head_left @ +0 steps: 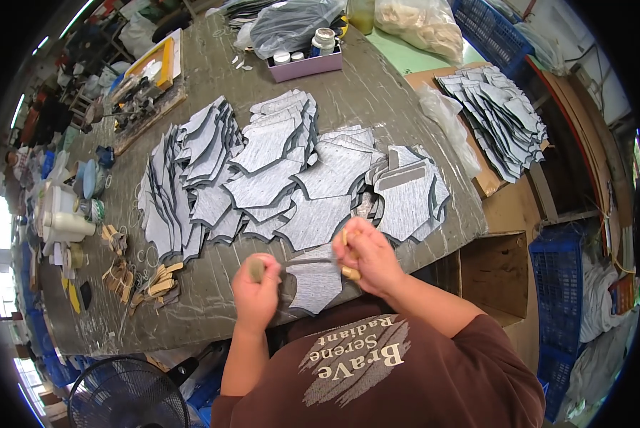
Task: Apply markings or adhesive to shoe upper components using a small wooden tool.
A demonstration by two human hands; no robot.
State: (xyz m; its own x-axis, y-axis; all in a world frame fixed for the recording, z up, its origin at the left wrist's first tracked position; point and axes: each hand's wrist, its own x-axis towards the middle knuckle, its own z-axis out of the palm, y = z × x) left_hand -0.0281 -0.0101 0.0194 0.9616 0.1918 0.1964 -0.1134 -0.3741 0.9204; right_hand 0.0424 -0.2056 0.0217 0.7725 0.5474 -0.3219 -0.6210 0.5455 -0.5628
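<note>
Left hand point(256, 294): clenched, fingers curled around a round-ended olive-grey piece point(256, 268), rest of it hidden in the fist. Right hand point(370, 258): fingers bent and pinched on a tan piece point(350, 273) that shows at two spots along the grip; hand slightly blurred, so can't tell if that's one part or two.

Loose cut grey panel point(317, 289) lies between the hands: just right of the left fist, just left of and a bit nearer the body than the right hand. Dark backing shows along its near edge, darker band point(311, 261) across its far end. Left fist looks just clear of it; right-hand contact unclear.

Overlapping stacks of grey panels point(323, 220) spread on the worktable point(206, 305) directly beyond both hands, closest to the right one. Rightmost stack point(404, 207) sits just beyond and right of the right hand. Another pile point(492, 118) well off to its far right, on cardboard point(489, 178).

Left of the left hand: bundles of tan strips point(161, 283), then a white bottle point(72, 224) further out. Far beyond both hands: purple box point(308, 69) with small jars point(323, 43). Floor fan point(126, 394) left of the left forearm, nearer the body.
</note>
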